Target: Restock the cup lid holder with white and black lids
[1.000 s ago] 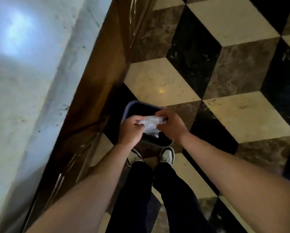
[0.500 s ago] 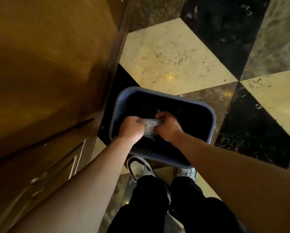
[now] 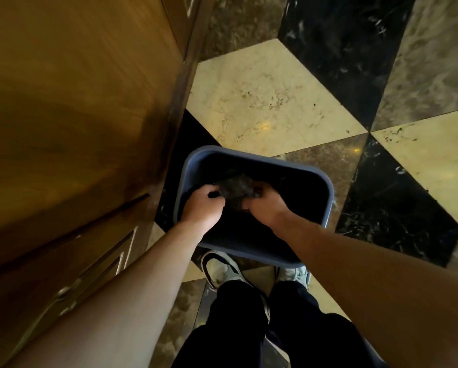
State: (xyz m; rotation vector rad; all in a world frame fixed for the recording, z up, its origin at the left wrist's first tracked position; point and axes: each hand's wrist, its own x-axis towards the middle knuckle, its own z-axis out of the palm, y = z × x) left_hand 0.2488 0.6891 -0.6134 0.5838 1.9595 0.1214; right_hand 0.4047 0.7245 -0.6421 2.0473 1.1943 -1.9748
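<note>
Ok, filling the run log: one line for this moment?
left hand: grips wad | right hand: grips wad | place: inside bin

Bare forearms, no sleeves showing. Black trousers and pale grey sneakers with dark trim, kinda scuffed.
</note>
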